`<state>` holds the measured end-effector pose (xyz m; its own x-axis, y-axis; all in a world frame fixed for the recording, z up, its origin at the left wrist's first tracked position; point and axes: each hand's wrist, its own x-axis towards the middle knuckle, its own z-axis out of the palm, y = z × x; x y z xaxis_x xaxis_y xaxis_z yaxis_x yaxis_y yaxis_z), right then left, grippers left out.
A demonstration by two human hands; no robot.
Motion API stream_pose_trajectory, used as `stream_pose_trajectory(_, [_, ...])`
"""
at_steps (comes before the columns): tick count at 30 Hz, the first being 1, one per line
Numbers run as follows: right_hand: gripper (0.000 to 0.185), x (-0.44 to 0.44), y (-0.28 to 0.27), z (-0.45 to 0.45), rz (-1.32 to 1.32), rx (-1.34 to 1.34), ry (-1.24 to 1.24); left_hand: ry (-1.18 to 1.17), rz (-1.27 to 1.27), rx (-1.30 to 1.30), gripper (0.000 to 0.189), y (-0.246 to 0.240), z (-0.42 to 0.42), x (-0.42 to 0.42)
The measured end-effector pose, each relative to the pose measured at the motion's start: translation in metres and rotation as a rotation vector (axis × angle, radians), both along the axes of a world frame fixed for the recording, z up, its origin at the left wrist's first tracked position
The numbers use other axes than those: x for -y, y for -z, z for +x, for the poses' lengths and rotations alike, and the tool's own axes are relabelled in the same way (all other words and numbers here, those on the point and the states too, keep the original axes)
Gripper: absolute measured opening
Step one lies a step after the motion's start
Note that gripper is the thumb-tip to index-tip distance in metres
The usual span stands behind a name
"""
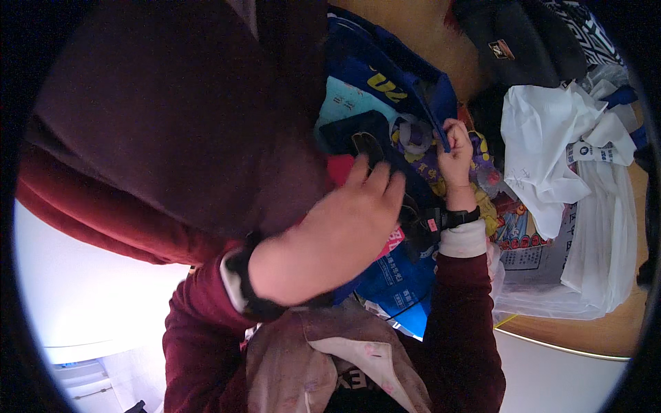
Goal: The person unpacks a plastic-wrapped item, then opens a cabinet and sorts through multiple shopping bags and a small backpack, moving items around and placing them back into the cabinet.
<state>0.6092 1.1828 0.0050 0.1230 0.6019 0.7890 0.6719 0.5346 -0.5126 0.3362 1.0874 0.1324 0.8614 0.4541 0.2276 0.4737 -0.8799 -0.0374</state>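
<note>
My right hand pinches the upper edge of a dark blue bag with yellow print. My left hand, blurred, reaches over the bag's contents with its fingers spread and bent; its thumb and palm are hidden, so I cannot tell whether it holds anything. Just past those fingertips is a black strap-like item with tan edges. A light teal packet bearing writing, a dark pouch and a purple-and-yellow wrapper lie around it. Something red shows beside my left fingers.
A large dark brown garment or cloth fills the left side, above red cloth. Crumpled white plastic bags and a black bag lie on the wooden surface at right. A bright blue printed bag is close to my lap.
</note>
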Motion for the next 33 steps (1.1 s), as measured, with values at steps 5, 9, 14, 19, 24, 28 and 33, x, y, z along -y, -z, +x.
stream_pose_trajectory(5, [0.023, 0.014, -0.011, -0.002, -0.077, 0.089, 0.04, -0.212, -0.123, -0.059, 0.061, 0.002, 0.016, -0.064])
stream_pose_trajectory(9, [0.024, 0.029, -0.028, -0.025, -0.293, 0.244, 0.128, -0.071, -0.554, -0.511, 0.079, 0.031, -0.028, -0.071])
stream_pose_trajectory(14, [0.075, 0.038, -0.084, -0.027, -0.533, 0.189, 0.104, -0.006, -0.443, -0.434, 0.055, 0.04, -0.063, -0.055])
stream_pose_trajectory(19, [0.067, -0.007, -0.135, -0.027, -0.125, 0.552, 0.107, 0.155, -0.003, -0.305, 0.033, 0.012, 0.002, -0.079])
stream_pose_trajectory(24, [0.052, -0.032, -0.144, -0.053, -0.306, 0.325, -0.023, -0.215, 0.008, -0.4, 0.045, 0.011, 0.074, -0.14])
stream_pose_trajectory(28, [0.057, -0.042, -0.136, -0.056, -0.235, 0.548, 0.165, -0.216, 0.193, -0.337, 0.05, 0.029, 0.048, -0.207])
stream_pose_trajectory(33, [0.05, -0.056, -0.125, -0.031, -0.087, 0.656, 0.316, -0.653, -0.102, -0.168, 0.053, 0.056, -0.052, -0.258])
